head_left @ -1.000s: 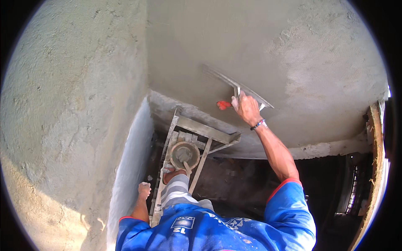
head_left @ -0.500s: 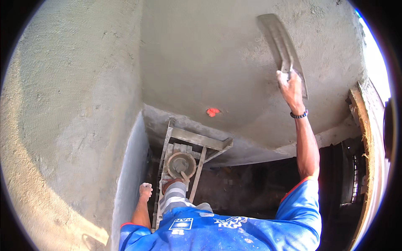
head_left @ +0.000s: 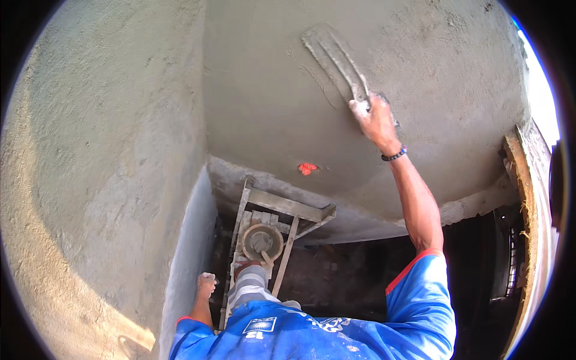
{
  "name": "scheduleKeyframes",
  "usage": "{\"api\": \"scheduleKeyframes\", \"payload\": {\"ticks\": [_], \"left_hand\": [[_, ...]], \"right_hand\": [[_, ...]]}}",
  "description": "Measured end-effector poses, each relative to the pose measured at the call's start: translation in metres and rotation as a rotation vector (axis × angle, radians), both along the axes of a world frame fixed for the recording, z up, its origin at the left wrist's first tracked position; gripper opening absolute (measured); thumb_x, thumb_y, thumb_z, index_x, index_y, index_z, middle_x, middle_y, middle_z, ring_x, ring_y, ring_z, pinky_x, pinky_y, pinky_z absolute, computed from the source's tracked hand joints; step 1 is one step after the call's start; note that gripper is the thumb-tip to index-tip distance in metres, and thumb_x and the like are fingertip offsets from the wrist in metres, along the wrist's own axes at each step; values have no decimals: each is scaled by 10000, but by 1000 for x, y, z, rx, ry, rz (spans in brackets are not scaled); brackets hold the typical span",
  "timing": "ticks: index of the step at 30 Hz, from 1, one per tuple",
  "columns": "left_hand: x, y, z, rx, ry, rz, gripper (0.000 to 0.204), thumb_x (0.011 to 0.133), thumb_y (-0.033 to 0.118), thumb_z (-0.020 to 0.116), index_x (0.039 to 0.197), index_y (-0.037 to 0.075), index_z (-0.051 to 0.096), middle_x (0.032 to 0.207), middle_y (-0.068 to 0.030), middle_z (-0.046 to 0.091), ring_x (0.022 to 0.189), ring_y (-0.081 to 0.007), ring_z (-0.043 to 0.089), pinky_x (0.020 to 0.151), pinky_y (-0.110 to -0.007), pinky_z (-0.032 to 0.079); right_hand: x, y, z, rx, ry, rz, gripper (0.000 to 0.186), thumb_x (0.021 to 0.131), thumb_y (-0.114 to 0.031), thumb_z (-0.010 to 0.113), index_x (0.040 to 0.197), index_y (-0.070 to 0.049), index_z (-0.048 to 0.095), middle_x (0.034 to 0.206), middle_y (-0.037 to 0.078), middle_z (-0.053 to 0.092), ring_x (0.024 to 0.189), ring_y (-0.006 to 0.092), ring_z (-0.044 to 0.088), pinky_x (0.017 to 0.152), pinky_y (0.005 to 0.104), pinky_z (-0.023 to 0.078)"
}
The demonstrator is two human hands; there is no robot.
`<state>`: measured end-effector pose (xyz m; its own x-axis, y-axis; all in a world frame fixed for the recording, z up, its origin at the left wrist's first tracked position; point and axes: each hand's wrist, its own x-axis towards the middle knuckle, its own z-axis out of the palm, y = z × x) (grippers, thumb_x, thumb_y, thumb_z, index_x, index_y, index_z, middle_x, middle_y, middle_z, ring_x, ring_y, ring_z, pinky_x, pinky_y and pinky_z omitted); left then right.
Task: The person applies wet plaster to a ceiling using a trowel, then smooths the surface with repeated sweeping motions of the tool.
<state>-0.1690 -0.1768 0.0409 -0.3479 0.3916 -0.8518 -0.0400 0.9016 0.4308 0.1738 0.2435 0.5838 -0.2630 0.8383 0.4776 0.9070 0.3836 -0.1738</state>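
Note:
My right hand (head_left: 377,122) is raised high and shut on a long steel plastering trowel (head_left: 336,60), which lies flat against the grey plastered wall (head_left: 270,96) in front of me. The blade runs up and to the left from my hand and is coated with wet plaster. A dark bead bracelet sits on that wrist. My left hand (head_left: 206,283) hangs low by my side, closed in a loose fist, close to the side wall (head_left: 186,264) and the ladder's left rail. Nothing shows in it.
Below me stands a wooden ladder-like stand (head_left: 282,207) carrying a round pan of mortar (head_left: 262,241). A small red mark (head_left: 308,168) sits on the wall above it. A rough plastered wall (head_left: 102,168) fills the left. A wooden frame edge (head_left: 528,198) runs down the right.
My right hand has swept the trowel from low on the wall, near the red mark, up and across it. The blade now points up-left. My left hand has stayed low.

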Motion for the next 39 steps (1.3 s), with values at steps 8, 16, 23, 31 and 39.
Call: {"api": "scheduleKeyframes", "payload": {"ticks": [8,16,23,31,39], "left_hand": [[18,37,12,120,-35,-10,141,892,183,601,942,61,651,680,-70,634,450,-147,536,361,-305,434],[31,47,8,92,-3,-80,122,873,179,623,893,61,651,667,-70,627,440,-142,530,353,-316,417],[44,32,3,81,-38,-37,160,918,191,587,995,60,638,720,-72,639,472,-145,533,377,-310,446],[28,-23,-13,26,-59,95,175,921,206,586,1000,58,636,705,-72,629,463,-145,525,375,-309,437],[12,-61,-21,-81,-20,98,153,894,207,608,930,63,646,663,-68,622,438,-155,535,358,-324,433]], "right_hand": [[54,-74,144,64,207,-28,330,890,-301,693,918,-17,528,577,4,484,436,95,488,393,260,390],[-47,-40,161,371,-331,51,466,896,-371,595,1073,58,554,747,257,653,709,384,672,654,441,538],[-26,-3,0,120,-660,62,325,869,-273,622,907,13,473,622,241,623,607,398,661,538,474,541],[119,-40,-89,-241,-1085,-26,236,851,-218,598,876,-7,494,598,175,635,590,336,676,527,423,547],[1,-63,119,158,-378,129,383,923,-328,591,1087,0,484,646,183,622,586,277,653,544,395,533]]}}
